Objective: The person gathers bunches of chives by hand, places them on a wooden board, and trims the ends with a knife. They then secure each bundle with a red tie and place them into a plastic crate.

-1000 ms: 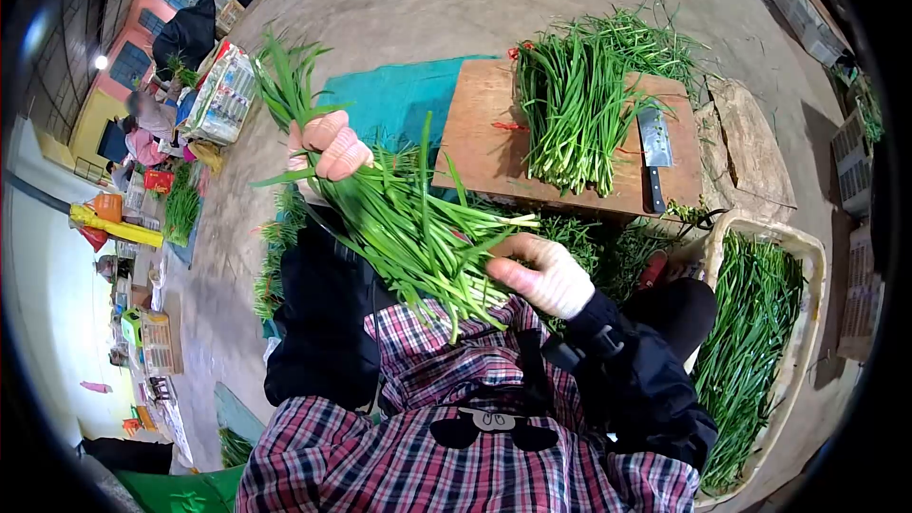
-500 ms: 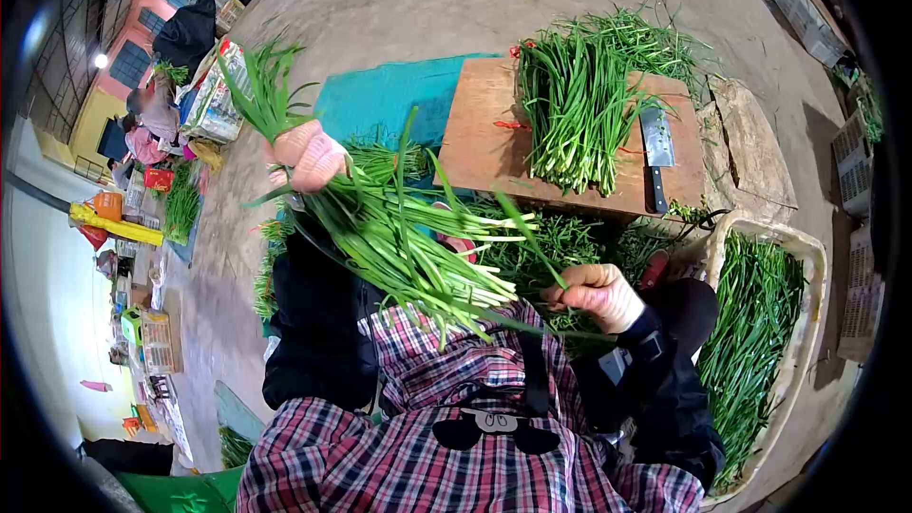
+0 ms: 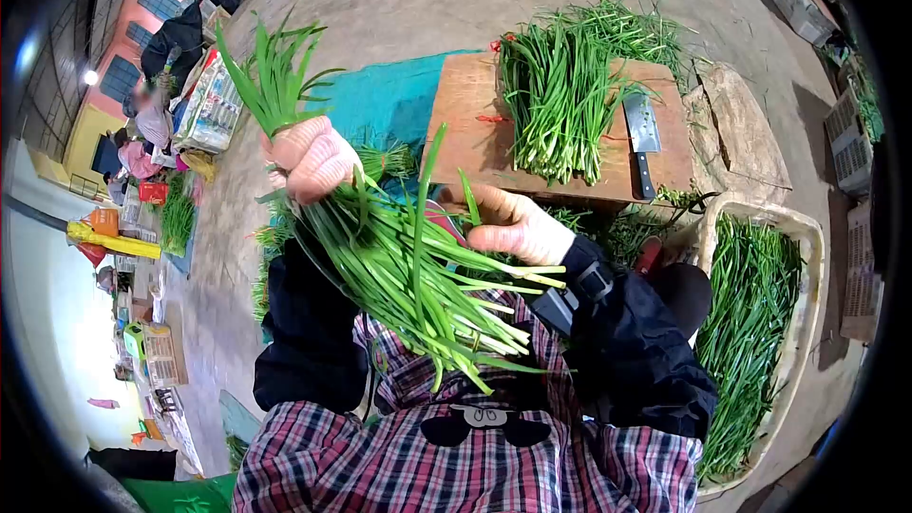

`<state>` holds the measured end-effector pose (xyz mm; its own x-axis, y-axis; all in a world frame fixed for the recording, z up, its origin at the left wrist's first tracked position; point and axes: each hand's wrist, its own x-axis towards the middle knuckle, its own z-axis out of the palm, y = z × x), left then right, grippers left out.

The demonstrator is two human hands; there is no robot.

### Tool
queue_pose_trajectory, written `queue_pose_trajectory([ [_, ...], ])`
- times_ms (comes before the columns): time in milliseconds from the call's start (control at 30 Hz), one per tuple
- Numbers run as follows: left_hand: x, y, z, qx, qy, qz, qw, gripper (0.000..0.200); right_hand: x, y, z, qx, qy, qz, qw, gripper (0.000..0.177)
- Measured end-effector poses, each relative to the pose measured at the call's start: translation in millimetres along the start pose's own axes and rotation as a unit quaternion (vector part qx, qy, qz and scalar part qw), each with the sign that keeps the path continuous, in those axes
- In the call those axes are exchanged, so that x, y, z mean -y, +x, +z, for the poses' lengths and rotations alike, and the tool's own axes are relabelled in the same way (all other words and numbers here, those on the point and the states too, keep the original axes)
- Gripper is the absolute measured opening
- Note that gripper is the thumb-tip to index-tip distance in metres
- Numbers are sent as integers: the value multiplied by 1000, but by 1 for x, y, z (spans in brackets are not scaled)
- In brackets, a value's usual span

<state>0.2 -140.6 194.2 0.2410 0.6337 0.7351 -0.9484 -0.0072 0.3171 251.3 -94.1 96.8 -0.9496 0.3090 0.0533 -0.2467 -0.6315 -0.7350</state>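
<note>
A loose bunch of garlic chives (image 3: 408, 261) hangs slantwise over my lap, its pale stem ends toward the lower right. My left hand (image 3: 313, 161) is closed round its leafy part, with green tips sticking up above the fist. Beside the bunch, at its right edge, is my right hand (image 3: 518, 225), thumb and fingers apart, with one leaf standing in the gap between them. Ahead, a larger pile of chives (image 3: 560, 109) lies on a wooden board (image 3: 465, 147). A cleaver (image 3: 642, 142) with a black handle rests on the board, right of the pile.
A pale crate (image 3: 815, 271) full of cut greens stands at my right. Behind the board lies a teal sheet (image 3: 370, 100), partly under it. Loose greens lie below the board's near edge. Far left, people (image 3: 147, 123) are beside goods and more greens.
My right hand has moved left and up to the bunch; the long leaf it pinched away from the bunch is no longer seen there. My left hand keeps its grip.
</note>
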Motion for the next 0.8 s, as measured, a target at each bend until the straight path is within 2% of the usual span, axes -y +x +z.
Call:
queue_pose_trajectory([
  [33, -13, 11, -5, 80, 16, -158, 984, 33, -4, 1, 2, 5, 42, 48, 998, 35],
  [67, -10, -2, 5, -52, -13, -80, 995, 28, 0, -5, 2, 14, 6, 62, 998, 29],
  [100, -2, -9, 20, -175, -21, 6, 984, 24, -6, -15, 0, -26, 2, 36, 999, 29],
  [133, -5, -17, 20, -237, -60, 65, 967, 22, -13, -26, 0, -65, -3, 12, 998, 30],
  [167, -22, -31, 15, -315, -49, 82, 944, 19, -9, -34, 5, -98, 2, 24, 995, 28],
  [200, -28, -38, 9, -340, -77, 91, 933, 20, -12, -44, -5, 39, 81, -13, 996, 27],
  [233, -33, -47, 6, -365, -88, 103, 921, 20, -9, -69, -10, -52, 48, 83, 994, 27],
  [267, -36, -54, 3, -388, -101, 115, 909, 19, -19, -81, -28, -6, -10, 65, 998, 32],
  [300, -53, -78, -12, -430, -76, 163, 885, 19, -11, -96, -30, -14, -58, 104, 993, 35],
  [333, -45, -75, -11, -390, -104, 200, 893, 17, -6, -107, -36, -2, -123, 140, 982, 37],
  [367, -53, -86, -19, -384, -84, 193, 899, 17, -8, -122, -48, -7, -188, 198, 962, 34],
  [400, -57, -91, -23, -377, -63, 187, 905, 16, -7, -128, -53, -38, -255, 299, 919, 40],
  [433, -59, -97, -25, -372, -66, 195, 905, 17, -1, -135, -55, -29, -510, 274, 815, 44],
  [467, -51, -93, -21, -367, -69, 204, 905, 17, 13, -139, -46, -17, -725, 227, 650, 48],
  [533, -43, -86, -16, -354, -55, 212, 909, 19, 36, -135, -31, -114, -705, 119, 690, 52],
  [567, -41, -84, -15, -347, -37, 210, 913, 20, 43, -130, -23, -143, -604, 44, 783, 51],
  [600, -40, -84, -14, -341, -19, 209, 917, 21, 54, -122, -6, -181, -457, 73, 868, 47],
  [700, -38, -73, -9, -316, 44, 171, 932, 25, 60, -93, 13, -192, -368, 28, 909, 38],
  [733, -38, -67, -5, -309, 65, 155, 936, 26, 63, -84, 20, -179, -356, 79, 914, 37],
  [800, -35, -55, 1, -271, 92, 131, 949, 30, 56, -63, 25, -148, -398, 108, 899, 36],
])
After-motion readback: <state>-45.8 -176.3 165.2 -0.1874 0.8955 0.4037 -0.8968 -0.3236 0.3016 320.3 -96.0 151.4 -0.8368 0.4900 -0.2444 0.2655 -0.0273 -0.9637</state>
